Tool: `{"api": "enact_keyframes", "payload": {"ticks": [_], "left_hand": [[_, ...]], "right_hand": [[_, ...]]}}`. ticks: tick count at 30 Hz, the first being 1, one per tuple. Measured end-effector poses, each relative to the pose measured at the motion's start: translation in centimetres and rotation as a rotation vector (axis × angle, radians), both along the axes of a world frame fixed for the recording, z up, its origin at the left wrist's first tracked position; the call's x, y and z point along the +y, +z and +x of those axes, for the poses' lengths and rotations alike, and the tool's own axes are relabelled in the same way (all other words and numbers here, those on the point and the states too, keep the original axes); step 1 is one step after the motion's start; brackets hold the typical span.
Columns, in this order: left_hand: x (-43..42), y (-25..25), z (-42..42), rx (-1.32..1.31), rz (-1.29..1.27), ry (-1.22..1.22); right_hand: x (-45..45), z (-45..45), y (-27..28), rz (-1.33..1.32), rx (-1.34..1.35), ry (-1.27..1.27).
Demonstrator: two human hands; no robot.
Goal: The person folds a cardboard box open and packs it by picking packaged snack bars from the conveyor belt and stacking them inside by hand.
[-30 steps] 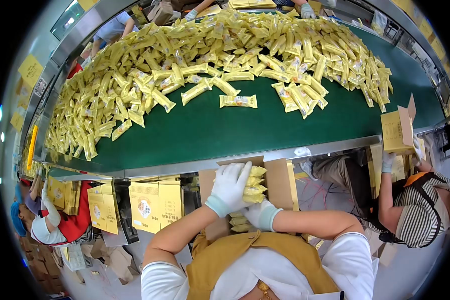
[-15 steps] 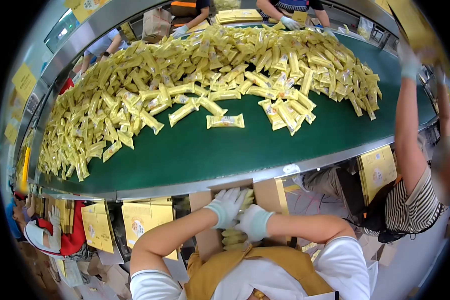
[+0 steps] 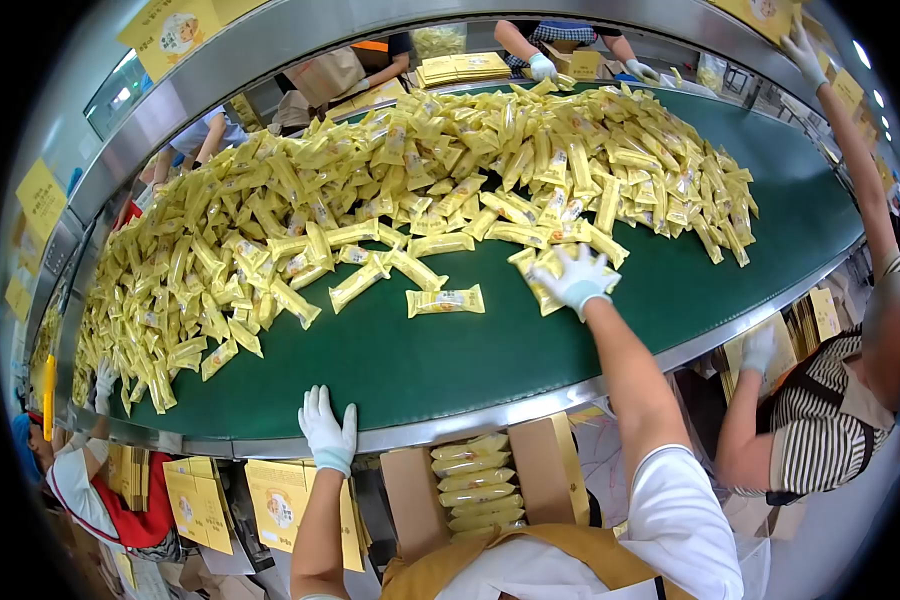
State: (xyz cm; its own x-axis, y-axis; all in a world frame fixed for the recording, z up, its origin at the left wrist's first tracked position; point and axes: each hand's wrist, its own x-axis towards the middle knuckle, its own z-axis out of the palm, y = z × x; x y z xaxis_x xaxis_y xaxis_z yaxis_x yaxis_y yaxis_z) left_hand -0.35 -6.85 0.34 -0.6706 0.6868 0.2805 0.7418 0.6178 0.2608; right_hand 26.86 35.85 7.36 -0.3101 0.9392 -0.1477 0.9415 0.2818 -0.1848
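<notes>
"Head view: which feature is largest?"

"A green tabletop (image 3: 430, 365), bordered along its near side by a metal edge (image 3: 510, 412). It carries a broad heap of yellow packets (image 3: 370, 180), spread along the far side and down the left."

"What follows in size?"

"At the right, a person in a striped top (image 3: 820, 440), one arm (image 3: 867, 185) held high. At bottom centre, an open carton (image 3: 415, 500) stands just on the near side of the metal edge, containing a row of packets (image 3: 473, 480) laid crosswise, one behind another. Flat printed cartons (image 3: 280, 500) stand to its left."

"How are the nearest hands disposed?"

"Both are gloved, backs upward. The left hand (image 3: 327, 430) lies at the metal edge, its fingers slightly apart. The right hand (image 3: 575, 278) extends over a small cluster of packets (image 3: 523, 264) at the heap's front, fingers spread wide; whether they press on the packets cannot be told."

"And the smallest item?"

"A single packet (image 3: 445, 301), lying flat on the tabletop between the hands, touching neither."
</notes>
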Motion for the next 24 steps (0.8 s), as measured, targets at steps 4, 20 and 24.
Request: {"api": "enact_keyframes", "payload": {"ticks": [4, 20, 24], "left_hand": [[1.4, 0.0, 1.0, 0.045, 0.028, 0.097], [2.8, 1.2, 1.4, 0.003, 0.077, 0.138], [2.8, 1.2, 1.4, -0.024, 0.072, 0.151]], "right_hand": [[-5.1, -2.9, -0.3, 0.025, -0.014, 0.364], [-12.8, 2.8, 0.6, 0.235, 0.636, 0.555], [-13.0, -2.6, -2.9, 0.075, 0.215, 0.604]]}}
